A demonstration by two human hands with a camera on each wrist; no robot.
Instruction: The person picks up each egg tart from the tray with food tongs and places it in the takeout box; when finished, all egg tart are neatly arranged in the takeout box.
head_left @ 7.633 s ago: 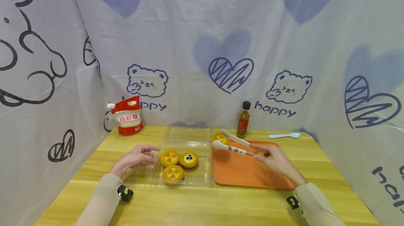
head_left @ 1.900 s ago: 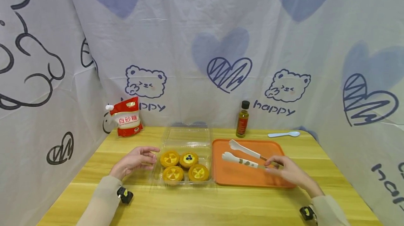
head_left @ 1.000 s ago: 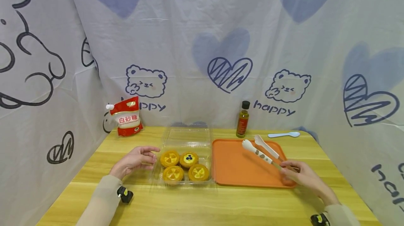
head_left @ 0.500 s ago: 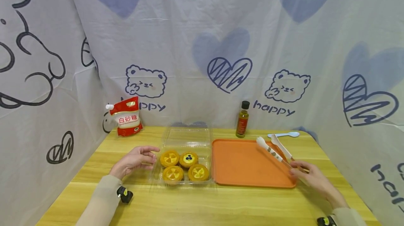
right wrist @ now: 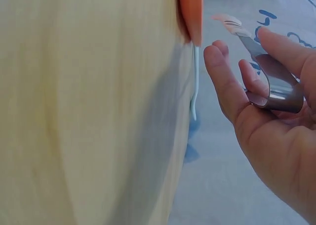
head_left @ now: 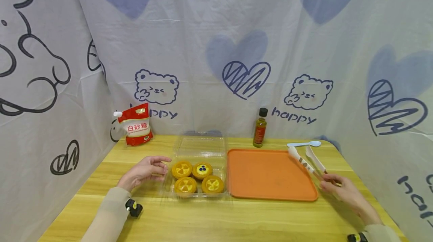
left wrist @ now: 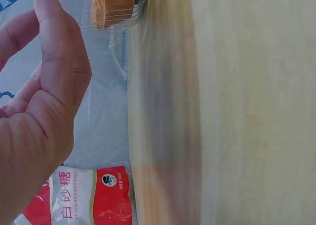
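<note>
My right hand (head_left: 348, 195) holds a pair of tongs (head_left: 304, 165) with white, brown-spotted arms. Their tips stand apart with nothing between them, by the tray's back right corner. In the right wrist view, the bent metal end of the tongs (right wrist: 284, 86) lies between thumb and fingers. My left hand (head_left: 145, 172) has loosely bent fingers beside the left wall of a clear plastic box (head_left: 218, 168); whether it touches cannot be told. Several tarts sit in the box, among them a blueberry-topped one (head_left: 202, 170) and a yellow-topped one (head_left: 213, 185) at the front right.
An orange tray (head_left: 267, 176) lies right of the box. Behind it stand a black-capped bottle (head_left: 259, 129) and, lying flat, a pale blue spoon (head_left: 304, 144). A red and white sugar bag (head_left: 137, 125) stands at the back left. The box's clear lid (head_left: 201, 145) is raised behind it.
Earlier the tongs gripped a tart at the tray's back left; that tart now sits in the box's front right. The right hand has since carried the tongs rightward. The left hand stays put.
</note>
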